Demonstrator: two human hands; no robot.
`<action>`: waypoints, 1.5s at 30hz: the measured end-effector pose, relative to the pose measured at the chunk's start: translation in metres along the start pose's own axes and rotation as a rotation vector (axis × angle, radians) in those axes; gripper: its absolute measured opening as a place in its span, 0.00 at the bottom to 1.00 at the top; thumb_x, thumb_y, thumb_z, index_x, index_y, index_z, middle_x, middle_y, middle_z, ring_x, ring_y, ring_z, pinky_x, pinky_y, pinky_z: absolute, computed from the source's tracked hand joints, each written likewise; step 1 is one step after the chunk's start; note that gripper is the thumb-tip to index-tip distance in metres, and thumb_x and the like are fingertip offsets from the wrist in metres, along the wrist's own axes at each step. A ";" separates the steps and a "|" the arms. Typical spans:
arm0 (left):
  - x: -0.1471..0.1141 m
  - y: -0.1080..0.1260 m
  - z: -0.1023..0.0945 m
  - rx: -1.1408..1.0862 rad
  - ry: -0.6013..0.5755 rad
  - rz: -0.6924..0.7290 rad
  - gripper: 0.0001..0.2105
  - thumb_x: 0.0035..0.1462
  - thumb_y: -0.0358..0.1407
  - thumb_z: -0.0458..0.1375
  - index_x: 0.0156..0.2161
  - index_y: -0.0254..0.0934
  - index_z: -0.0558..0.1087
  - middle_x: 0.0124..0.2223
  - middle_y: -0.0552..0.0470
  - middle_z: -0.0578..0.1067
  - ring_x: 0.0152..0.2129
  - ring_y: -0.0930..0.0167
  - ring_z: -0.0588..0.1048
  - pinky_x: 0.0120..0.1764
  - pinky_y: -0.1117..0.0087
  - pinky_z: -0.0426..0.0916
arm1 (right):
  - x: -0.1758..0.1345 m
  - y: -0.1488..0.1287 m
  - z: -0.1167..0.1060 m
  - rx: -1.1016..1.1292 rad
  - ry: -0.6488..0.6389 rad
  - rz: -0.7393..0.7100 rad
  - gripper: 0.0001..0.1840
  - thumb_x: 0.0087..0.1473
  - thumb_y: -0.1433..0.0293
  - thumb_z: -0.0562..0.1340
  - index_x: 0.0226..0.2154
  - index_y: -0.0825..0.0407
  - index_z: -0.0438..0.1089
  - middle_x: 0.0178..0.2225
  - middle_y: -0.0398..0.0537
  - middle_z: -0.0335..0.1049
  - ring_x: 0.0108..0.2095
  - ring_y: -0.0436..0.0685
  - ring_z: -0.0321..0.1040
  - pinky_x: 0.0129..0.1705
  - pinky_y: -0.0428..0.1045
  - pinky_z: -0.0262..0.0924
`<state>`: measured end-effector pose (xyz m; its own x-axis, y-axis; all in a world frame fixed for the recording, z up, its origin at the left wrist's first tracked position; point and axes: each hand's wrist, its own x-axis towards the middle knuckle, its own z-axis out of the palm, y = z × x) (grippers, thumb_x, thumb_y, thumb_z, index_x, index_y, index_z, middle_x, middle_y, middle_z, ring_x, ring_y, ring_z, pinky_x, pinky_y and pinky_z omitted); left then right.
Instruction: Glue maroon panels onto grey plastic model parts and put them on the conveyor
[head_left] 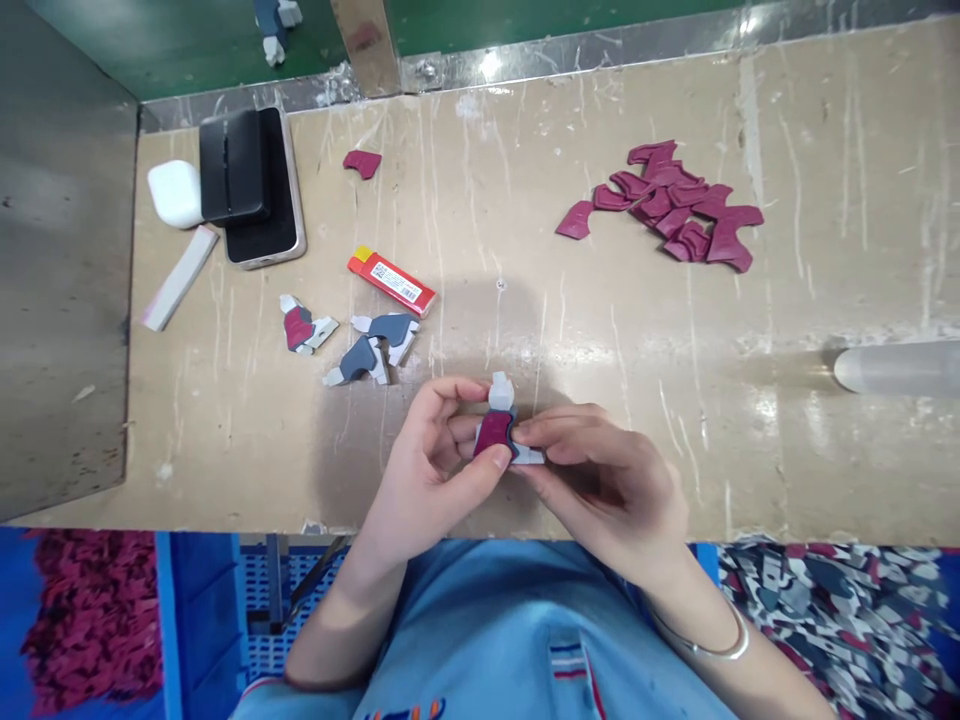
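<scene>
Over the scuffed beige worktable [825,200] we pinched our left hand [427,470] and right hand [607,480] together on the small maroon-and-grey layered patch [496,430], pressing its pieces aligned.

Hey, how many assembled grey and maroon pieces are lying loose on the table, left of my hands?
3: one with a maroon patch nearest the black phone, two grey-blue ones below the red lighter. None seem hidden.

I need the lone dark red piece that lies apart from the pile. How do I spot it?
Start at the black phone lying at the far left of the workbench. Just to its right, near the bench's far edge, lies a single dark red piece. Unlike the dark red pile at the far right, it lies alone.
</scene>
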<state>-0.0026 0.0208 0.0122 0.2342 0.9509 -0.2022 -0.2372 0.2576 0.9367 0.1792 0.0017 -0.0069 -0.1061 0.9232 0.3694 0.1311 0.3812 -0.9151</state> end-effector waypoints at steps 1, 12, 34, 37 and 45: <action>0.001 -0.001 0.000 0.039 0.010 0.036 0.13 0.61 0.27 0.70 0.48 0.42 0.76 0.44 0.52 0.83 0.36 0.74 0.84 0.39 0.78 0.81 | 0.000 -0.001 0.000 -0.007 0.008 0.045 0.18 0.60 0.80 0.71 0.46 0.45 0.72 0.42 0.45 0.81 0.43 0.56 0.80 0.45 0.51 0.78; -0.002 -0.004 0.009 0.050 0.085 0.203 0.22 0.56 0.17 0.70 0.49 0.43 0.75 0.44 0.57 0.85 0.44 0.74 0.87 0.48 0.79 0.81 | 0.007 -0.009 0.016 0.284 0.141 0.381 0.26 0.61 0.79 0.70 0.56 0.41 0.69 0.42 0.41 0.80 0.39 0.52 0.80 0.42 0.47 0.76; -0.002 -0.005 0.014 0.000 0.133 0.188 0.23 0.56 0.19 0.71 0.48 0.42 0.68 0.44 0.57 0.86 0.44 0.74 0.88 0.48 0.79 0.82 | 0.007 -0.009 0.029 0.348 0.308 0.295 0.27 0.56 0.87 0.68 0.47 0.42 0.63 0.40 0.37 0.82 0.44 0.53 0.83 0.48 0.51 0.80; -0.001 -0.004 0.013 -0.002 0.127 0.157 0.22 0.59 0.27 0.74 0.47 0.43 0.66 0.44 0.57 0.87 0.45 0.72 0.88 0.49 0.75 0.83 | 0.006 -0.010 0.026 0.346 0.294 0.304 0.27 0.57 0.85 0.69 0.47 0.41 0.62 0.41 0.38 0.83 0.44 0.54 0.84 0.48 0.53 0.81; -0.003 -0.004 0.017 0.015 0.190 0.200 0.25 0.62 0.38 0.75 0.42 0.45 0.58 0.42 0.55 0.89 0.41 0.66 0.89 0.48 0.63 0.86 | 0.004 -0.010 0.026 0.261 0.285 0.302 0.20 0.65 0.73 0.71 0.44 0.41 0.59 0.40 0.41 0.83 0.43 0.57 0.86 0.46 0.55 0.84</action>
<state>0.0142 0.0138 0.0136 0.0030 0.9981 -0.0618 -0.2468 0.0607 0.9672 0.1519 0.0004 -0.0004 0.1769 0.9812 0.0775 -0.1410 0.1032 -0.9846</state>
